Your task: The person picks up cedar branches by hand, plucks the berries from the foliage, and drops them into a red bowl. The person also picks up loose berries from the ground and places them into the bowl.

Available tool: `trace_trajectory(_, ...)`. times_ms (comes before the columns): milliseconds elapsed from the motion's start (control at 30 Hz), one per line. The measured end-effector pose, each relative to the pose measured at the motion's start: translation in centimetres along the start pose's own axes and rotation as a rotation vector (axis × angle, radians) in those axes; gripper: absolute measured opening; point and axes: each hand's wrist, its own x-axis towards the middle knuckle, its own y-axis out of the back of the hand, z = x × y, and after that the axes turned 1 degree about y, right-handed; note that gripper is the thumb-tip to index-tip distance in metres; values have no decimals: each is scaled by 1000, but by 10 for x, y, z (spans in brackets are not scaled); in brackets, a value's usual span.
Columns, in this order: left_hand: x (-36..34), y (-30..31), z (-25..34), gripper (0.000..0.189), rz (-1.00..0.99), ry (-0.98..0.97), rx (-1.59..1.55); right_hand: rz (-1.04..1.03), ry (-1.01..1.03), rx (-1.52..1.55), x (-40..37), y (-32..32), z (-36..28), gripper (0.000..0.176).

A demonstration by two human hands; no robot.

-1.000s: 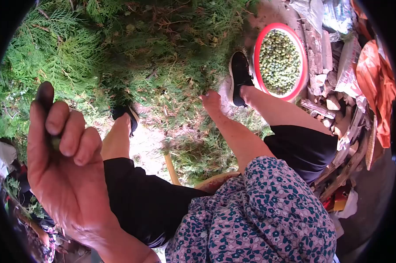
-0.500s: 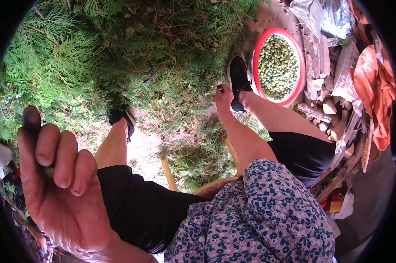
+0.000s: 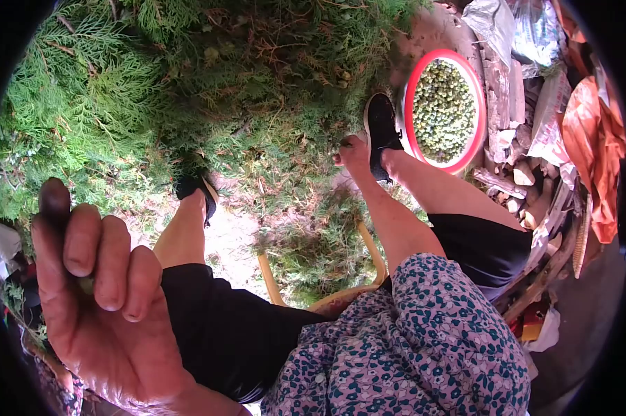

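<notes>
At the lower left, my left hand is raised close to the camera, palm up. Three fingers curl over the palm, and a bit of something small and green shows beneath them. My right hand is low beside the black shoe on the right, over green conifer sprigs. Its fingers are bent together; what they hold, if anything, is too small to tell. To its right stands a round basin with a red rim, filled with small green pieces.
Leafy conifer branches cover the upper left. Split wood, plastic bags and an orange sack lie along the right. Yellow chair parts show between my legs. Another black shoe is at the left.
The whole view has shifted slightly, so most things sit a little lower and to the right. My right hand has turned a little beside the shoe. My left hand keeps its curled pose.
</notes>
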Motion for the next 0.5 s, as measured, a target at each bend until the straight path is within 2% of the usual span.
trace_trajectory(33, 0, 0, 0, 30, 1, 0, 6, -44, 18, -74, -1, -3, 3, 21)
trace_trajectory(100, 1, 0, 0, 30, 2, -2, 11, 16, 362, -238, 12, -15, 35, 23)
trace_trajectory(167, 1, -1, 0, 31, 5, -3, 15, 218, 664, -528, 1, -20, 28, 26)
trace_trajectory(200, 1, -1, -1, 31, -3, 2, 13, 216, 662, -528, -4, -21, 18, 26)
trace_trajectory(267, 2, -2, -2, 31, -9, 4, 15, 129, 428, -569, -12, -25, 2, 31)
trace_trajectory(400, 2, -4, -3, 31, -14, 9, 8, 76, 456, -628, 3, -23, 13, 30)
trace_trajectory(467, 2, -3, -1, 31, -20, 17, -2, 48, 627, -598, 11, -17, 22, 27)
trace_trajectory(500, 2, 0, 0, 31, -24, 12, 5, 49, 631, -601, 16, -14, 34, 27)
